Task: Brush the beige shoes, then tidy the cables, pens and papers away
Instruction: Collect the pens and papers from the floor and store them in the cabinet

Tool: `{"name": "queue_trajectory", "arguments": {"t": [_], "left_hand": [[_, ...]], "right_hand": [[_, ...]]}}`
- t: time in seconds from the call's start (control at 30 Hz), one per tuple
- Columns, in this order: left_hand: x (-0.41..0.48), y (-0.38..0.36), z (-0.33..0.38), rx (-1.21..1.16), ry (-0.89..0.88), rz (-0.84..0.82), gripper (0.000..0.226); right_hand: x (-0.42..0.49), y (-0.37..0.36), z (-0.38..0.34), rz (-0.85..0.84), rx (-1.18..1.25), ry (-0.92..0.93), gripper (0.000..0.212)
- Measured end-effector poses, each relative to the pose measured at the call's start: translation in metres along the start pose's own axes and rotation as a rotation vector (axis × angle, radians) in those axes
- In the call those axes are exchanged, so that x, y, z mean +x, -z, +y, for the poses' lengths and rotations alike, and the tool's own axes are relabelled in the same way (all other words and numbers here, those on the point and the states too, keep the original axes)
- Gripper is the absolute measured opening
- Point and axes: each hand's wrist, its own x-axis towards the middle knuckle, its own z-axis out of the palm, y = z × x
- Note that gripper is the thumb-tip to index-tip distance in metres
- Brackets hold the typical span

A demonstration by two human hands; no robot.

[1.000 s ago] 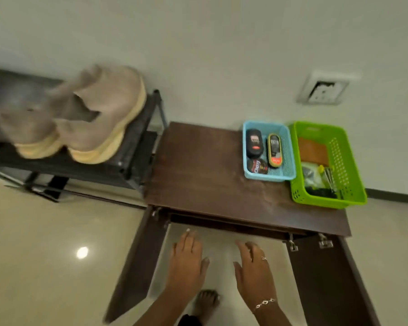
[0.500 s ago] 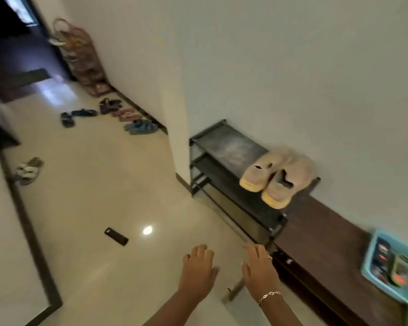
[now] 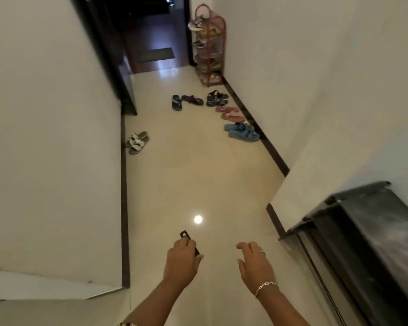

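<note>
My left hand (image 3: pixel 182 263) hangs low over the floor (image 3: pixel 198 175) with its fingers (image 3: pixel 186 243) curled. They overlap a small black flat item (image 3: pixel 185 235), and from this angle I cannot tell whether they grip it or only pass in front of it. My right hand (image 3: pixel 254 265) is level with it and well apart. Its fingers are loosely bent and spread, and they hold nothing.

Just right of the right fingers stands a dark shoe rack (image 3: pixel 375 234) against the wall. A bright spot of reflected light (image 3: pixel 197 219) sits just beyond the left fingers.

Far ahead of both hands, footwear litters the passage:
- Grey sandals (image 3: pixel 138 142) lie by the left wall.
- Black flip-flops (image 3: pixel 186 102) lie in the middle.
- Dark strapped sandals (image 3: pixel 217 98), pink slippers (image 3: pixel 230 114) and blue sandals (image 3: pixel 242 132) line the right skirting.

Beyond them a red wire stand (image 3: pixel 209 48) loaded with shoes flanks a dark doorway (image 3: pixel 151 31). The beige shoes are out of my view.
</note>
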Motion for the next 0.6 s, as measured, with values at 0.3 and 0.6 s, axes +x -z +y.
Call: {"name": "queue_trajectory", "arguments": {"t": [0.3,0.6], "left_hand": [[0.097,-0.040,-0.102,-0.126,0.232,0.057,0.035],[0.177,-0.227,-0.193,-0.258,0.476,0.005,0.027]], "right_hand": [[0.182,-0.052,-0.018,-0.255,-0.251,0.369,0.034],[0.330,-0.257,0.018,-0.560,-0.636,0.905,0.052]]}}
